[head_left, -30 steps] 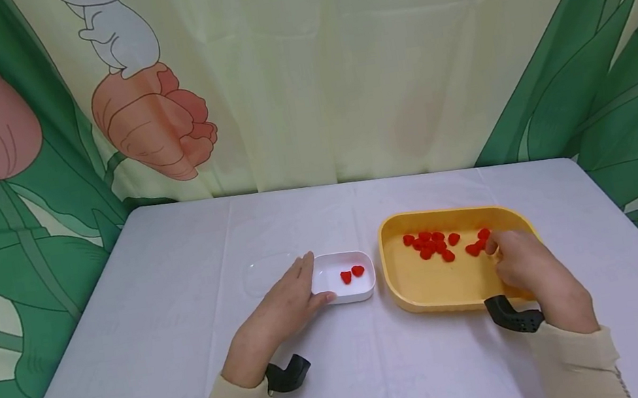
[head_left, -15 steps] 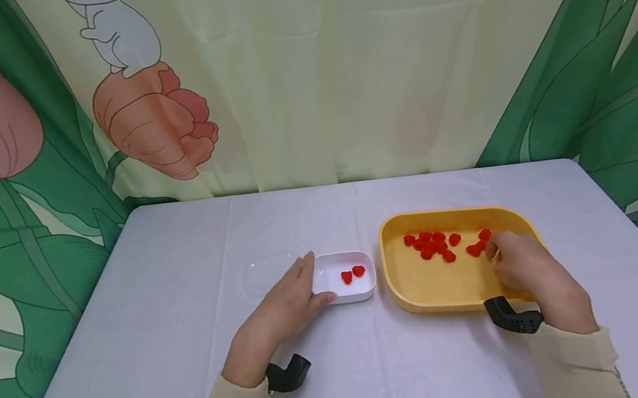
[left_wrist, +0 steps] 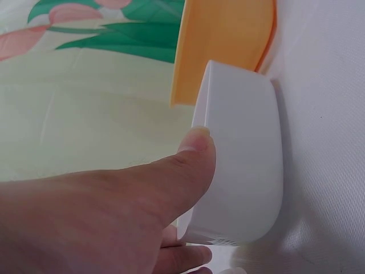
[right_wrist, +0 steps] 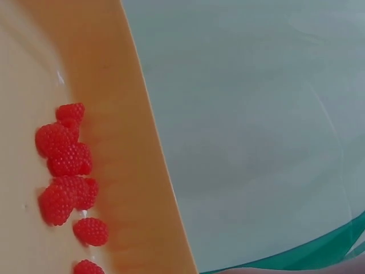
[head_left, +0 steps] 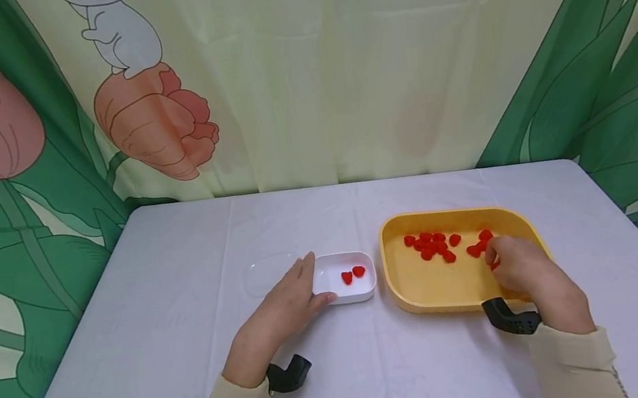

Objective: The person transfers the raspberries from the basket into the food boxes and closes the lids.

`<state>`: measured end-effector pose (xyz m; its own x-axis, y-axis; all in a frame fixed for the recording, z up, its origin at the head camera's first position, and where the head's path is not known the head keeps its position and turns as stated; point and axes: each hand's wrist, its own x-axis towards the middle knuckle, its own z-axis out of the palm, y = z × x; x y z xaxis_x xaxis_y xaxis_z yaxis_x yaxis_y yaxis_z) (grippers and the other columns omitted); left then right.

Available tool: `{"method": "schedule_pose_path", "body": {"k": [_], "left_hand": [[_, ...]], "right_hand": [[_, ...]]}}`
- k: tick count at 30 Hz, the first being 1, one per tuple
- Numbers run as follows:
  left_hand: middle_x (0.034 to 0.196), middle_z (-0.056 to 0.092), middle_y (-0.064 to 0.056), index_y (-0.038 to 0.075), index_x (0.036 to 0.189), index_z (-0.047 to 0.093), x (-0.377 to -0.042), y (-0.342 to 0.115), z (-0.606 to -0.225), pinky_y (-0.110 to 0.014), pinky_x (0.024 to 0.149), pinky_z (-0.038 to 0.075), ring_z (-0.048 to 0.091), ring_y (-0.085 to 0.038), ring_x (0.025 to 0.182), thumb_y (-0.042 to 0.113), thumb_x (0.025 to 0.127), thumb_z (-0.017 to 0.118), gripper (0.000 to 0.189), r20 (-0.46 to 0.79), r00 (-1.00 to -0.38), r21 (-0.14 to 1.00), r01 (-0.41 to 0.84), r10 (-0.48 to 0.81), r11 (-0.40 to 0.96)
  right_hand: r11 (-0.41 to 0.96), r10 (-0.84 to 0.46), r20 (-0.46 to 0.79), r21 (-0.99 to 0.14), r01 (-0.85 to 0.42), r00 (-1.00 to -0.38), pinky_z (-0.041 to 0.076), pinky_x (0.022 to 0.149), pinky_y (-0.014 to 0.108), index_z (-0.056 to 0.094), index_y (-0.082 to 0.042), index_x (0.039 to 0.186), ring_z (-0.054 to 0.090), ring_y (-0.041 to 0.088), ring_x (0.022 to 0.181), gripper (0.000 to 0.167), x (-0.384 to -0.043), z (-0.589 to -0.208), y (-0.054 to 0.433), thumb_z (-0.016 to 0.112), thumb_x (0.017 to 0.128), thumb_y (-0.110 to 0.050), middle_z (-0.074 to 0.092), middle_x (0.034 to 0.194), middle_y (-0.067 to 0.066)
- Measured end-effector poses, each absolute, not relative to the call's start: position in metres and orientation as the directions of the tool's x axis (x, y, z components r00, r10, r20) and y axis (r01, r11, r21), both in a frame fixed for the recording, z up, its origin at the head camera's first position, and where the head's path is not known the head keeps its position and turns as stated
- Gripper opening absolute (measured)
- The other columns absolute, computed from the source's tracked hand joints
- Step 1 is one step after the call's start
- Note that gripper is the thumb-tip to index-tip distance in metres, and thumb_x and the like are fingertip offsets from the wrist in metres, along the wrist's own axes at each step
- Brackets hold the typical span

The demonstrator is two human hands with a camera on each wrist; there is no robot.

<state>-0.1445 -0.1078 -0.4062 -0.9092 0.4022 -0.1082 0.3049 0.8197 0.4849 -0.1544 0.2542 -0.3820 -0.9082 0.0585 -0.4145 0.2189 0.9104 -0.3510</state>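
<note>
My left hand (head_left: pixel 285 304) holds a small white plastic box (head_left: pixel 328 272) at its left end, the thumb against the near wall in the left wrist view. Two red raspberries (head_left: pixel 347 278) lie inside the box. To the right, my right hand (head_left: pixel 521 265) is inside a yellow tray (head_left: pixel 431 289) and pinches a raspberry (head_left: pixel 494 265), a bit of red showing at the fingertips. Several more raspberries (head_left: pixel 428 250) are spread along the tray's far side. In the right wrist view a row of raspberries (right_wrist: pixel 57 204) lies by the tray wall, the pinching fingers out of sight.
A clear plastic lid (head_left: pixel 256 274) lies on the white tablecloth (head_left: pixel 345 374), left of the box and partly behind the left hand. The tray stands close to the box's right side. A printed curtain (head_left: pixel 339 86) hangs behind the table's far edge.
My right hand has shifted slightly toward the near left within the tray, and a raspberry now shows between its fingertips. The left hand and the box stay where they were.
</note>
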Motion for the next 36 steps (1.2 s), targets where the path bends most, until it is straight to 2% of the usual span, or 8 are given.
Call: {"method": "schedule_pose_path", "body": {"k": [10,20,28,36], "left_hand": [[0.15,0.042,-0.026,-0.008,0.15,0.029,-0.144,-0.107,-0.407,-0.047,0.114,0.04,0.041,-0.037,0.141,0.03,0.094,0.067,0.077,-0.097,-0.91,0.487,0.31,0.403,0.817],[0.15,0.041,-0.026,-0.008,0.15,0.028,-0.143,-0.107,-0.407,-0.047,0.113,0.04,0.043,-0.037,0.14,0.03,0.095,0.067,0.078,-0.112,-0.913,0.49,0.293,0.393,0.821],[0.151,0.04,-0.026,-0.008,0.15,0.028,-0.143,-0.108,-0.406,-0.047,0.114,0.039,0.041,-0.037,0.142,0.03,0.095,0.067,0.078,-0.102,-0.911,0.493,0.303,0.4,0.815],[0.155,0.036,-0.024,-0.005,0.153,0.025,-0.144,-0.107,-0.404,-0.048,0.116,0.037,0.036,-0.036,0.145,0.034,0.094,0.067,0.082,-0.156,-0.914,0.496,0.254,0.374,0.83]], "right_hand": [[0.906,0.041,-0.42,-0.367,0.211,-0.907,0.053,0.064,0.029,0.062,0.01,0.108,0.052,0.027,0.079,0.02,-0.152,-0.381,0.253,0.063,0.089,0.005,0.059,0.094,0.023],[0.906,0.014,-0.368,-0.39,0.168,-0.93,0.058,0.071,0.035,0.068,0.009,0.108,0.054,0.028,0.081,0.02,-0.15,-0.378,0.25,0.062,0.089,0.005,0.063,0.1,0.026],[0.903,0.009,-0.291,-0.408,0.132,-0.957,0.058,0.077,0.037,0.066,0.009,0.11,0.054,0.03,0.084,0.021,-0.15,-0.373,0.245,0.063,0.09,0.004,0.063,0.104,0.027],[0.908,-0.031,-0.2,-0.416,0.056,-0.979,0.057,0.083,0.046,0.068,0.005,0.11,0.056,0.031,0.089,0.021,-0.148,-0.371,0.24,0.066,0.09,-0.001,0.067,0.105,0.023]]}}
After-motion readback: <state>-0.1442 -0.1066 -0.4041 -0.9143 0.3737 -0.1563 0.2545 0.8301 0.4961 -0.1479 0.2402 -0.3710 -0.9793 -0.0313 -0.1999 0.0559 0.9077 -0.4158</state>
